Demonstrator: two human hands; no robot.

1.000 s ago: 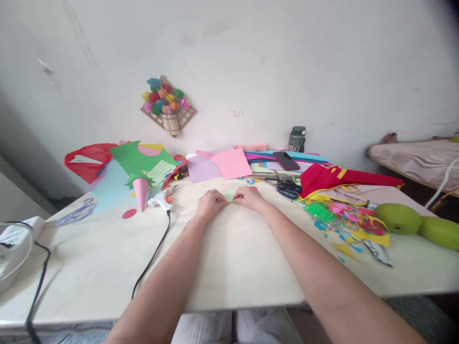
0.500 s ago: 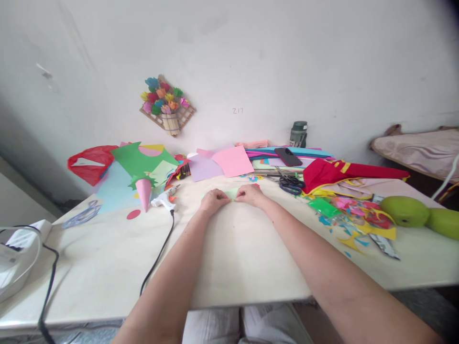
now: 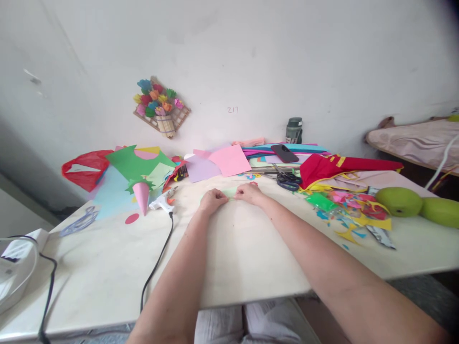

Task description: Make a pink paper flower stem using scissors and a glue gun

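A pale green sheet of paper (image 3: pixel 230 192) lies on the cream-topped table (image 3: pixel 247 258), partly covered by both hands. At its near edge, my left hand (image 3: pixel 213 199) pinches the paper with thumb and fingers. A short gap to the right, my right hand (image 3: pixel 248 193) pinches the same edge. Just behind the right hand a small bit of red (image 3: pixel 254 184) shows. Left of the hands sits a white hot glue gun (image 3: pixel 163 203) with a black cord. A pink paper cone (image 3: pixel 141 197) with a spiky green paper collar and a red paper circle (image 3: pixel 132 218) are farther left.
Dark-handled scissors (image 3: pixel 288 181), a phone (image 3: pixel 284 153) and stacked coloured paper line the back. Paper scraps (image 3: pixel 353 212), a red cloth (image 3: pixel 330 167) and green fruits (image 3: pixel 398 201) occupy the right. A white power strip (image 3: pixel 25 248) with cords stands at the left edge.
The view has shifted slightly, so the table items sit a little more to the left. Both hands keep their pinch on the pale green paper, almost in the same place.
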